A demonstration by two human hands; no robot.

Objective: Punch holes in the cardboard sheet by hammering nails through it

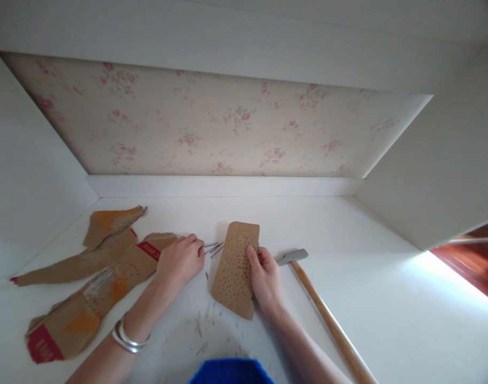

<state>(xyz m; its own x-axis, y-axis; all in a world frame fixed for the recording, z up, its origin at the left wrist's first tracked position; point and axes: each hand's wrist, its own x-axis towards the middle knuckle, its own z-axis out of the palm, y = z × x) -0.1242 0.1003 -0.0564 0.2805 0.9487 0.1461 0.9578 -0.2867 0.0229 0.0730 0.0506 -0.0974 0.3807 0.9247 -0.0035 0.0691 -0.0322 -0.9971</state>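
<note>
My right hand grips the right edge of a brown cardboard piece, thumb on top and fingers behind. Many small holes dot the cardboard, which is held at a slant over the white surface. To its left, my left hand is closed in a pinch at several thin metal nails; their points fan out toward the cardboard. Whether some of these nails rest on the surface, I cannot tell. A hammer with a grey head and wooden handle lies just right of my right hand.
Torn cardboard strips with red print and orange patches lie on the left. A blue object shows at the bottom edge. Dark scratches mark the white surface. White panels enclose both sides, with floral wallpaper behind.
</note>
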